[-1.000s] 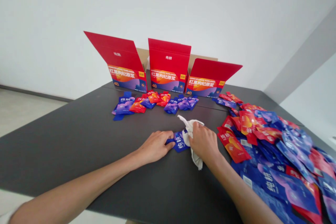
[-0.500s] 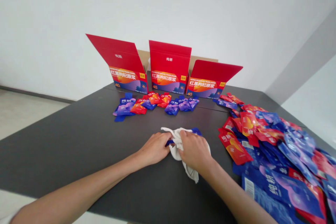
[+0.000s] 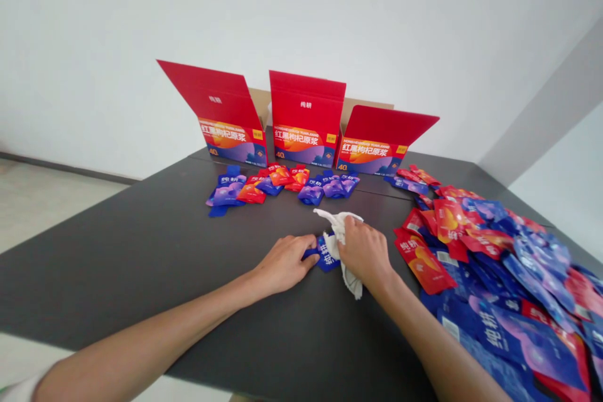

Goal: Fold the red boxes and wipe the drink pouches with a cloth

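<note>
Left hand (image 3: 287, 262), mine: grip closed, thumb and fingers pinching the narrow end of one blue pouch (image 3: 325, 254).

Right hand (image 3: 365, 250), mine: grip closed on a bunched white cloth (image 3: 351, 279), which covers the far part of the pouch.

Blue pouch, one: on the worktop (image 3: 164, 251), between my hands, printed face up where it shows. Its covered end I cannot see.

Hazards, in my judgement:
- Slip. My left grip has only the narrow end; a hard drag of the cloth to the right could pull the pouch free.
- Crease or burst. The pouch looks soft; heavy pressure from my right knuckles could buckle it or strain a seam.
- Missed patch. The folded cloth hides what lies under it, so a spot could go untouched unnoticed.
- Snag. The cloth's loose tail hangs toward me and could catch under my right wrist.
- Slide. The heap of pouches (image 3: 522, 333) lies near my right forearm; a wide elbow swing could scatter it, the red pouch (image 3: 424, 264) at its edge first.
- Knock, less likely. The small pouches (image 3: 226, 190) before the open boxes (image 3: 304, 144) could be nudged by a long forward reach.
</note>
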### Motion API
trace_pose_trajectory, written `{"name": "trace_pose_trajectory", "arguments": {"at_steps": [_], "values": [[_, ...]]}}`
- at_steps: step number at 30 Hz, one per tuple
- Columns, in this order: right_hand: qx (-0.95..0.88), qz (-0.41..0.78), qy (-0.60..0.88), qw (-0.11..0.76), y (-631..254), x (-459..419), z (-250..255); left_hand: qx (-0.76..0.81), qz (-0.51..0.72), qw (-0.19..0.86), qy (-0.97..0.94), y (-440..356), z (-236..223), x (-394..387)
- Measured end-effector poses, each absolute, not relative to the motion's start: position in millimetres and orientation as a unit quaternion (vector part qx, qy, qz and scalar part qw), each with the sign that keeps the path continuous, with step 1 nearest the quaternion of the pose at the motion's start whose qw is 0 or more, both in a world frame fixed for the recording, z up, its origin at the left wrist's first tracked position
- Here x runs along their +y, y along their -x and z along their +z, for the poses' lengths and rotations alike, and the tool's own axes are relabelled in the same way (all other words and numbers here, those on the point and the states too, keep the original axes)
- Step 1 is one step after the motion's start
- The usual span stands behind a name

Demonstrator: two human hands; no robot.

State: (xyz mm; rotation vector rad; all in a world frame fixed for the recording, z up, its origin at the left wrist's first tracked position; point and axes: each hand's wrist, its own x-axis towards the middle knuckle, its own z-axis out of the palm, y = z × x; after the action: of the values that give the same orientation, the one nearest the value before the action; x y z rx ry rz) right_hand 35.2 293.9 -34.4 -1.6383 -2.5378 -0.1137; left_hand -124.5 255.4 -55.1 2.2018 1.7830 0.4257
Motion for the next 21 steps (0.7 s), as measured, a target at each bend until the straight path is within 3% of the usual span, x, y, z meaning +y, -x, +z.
{"name": "trace_pose_trajectory", "arguments": {"at_steps": [4,9,14,21], "values": [[-0.886,-0.014,0.458,0.066,-33.0,289.7,-35.7,0.614,0.157,0.126,-0.763,122.9,-55.6,254.3],[-0.834,-0.044,0.546,0.062,-34.3,292.7,-34.8,0.605,0.159,0.135,-0.768,123.0,-54.9,254.0],[-0.882,-0.014,0.469,0.045,-35.5,286.9,-34.8,0.6,0.173,0.139,-0.768,123.5,-56.1,254.4],[-0.829,-0.035,0.556,0.044,-40.0,290.4,-33.2,0.617,0.151,0.131,-0.761,122.8,-54.6,253.4]]}}
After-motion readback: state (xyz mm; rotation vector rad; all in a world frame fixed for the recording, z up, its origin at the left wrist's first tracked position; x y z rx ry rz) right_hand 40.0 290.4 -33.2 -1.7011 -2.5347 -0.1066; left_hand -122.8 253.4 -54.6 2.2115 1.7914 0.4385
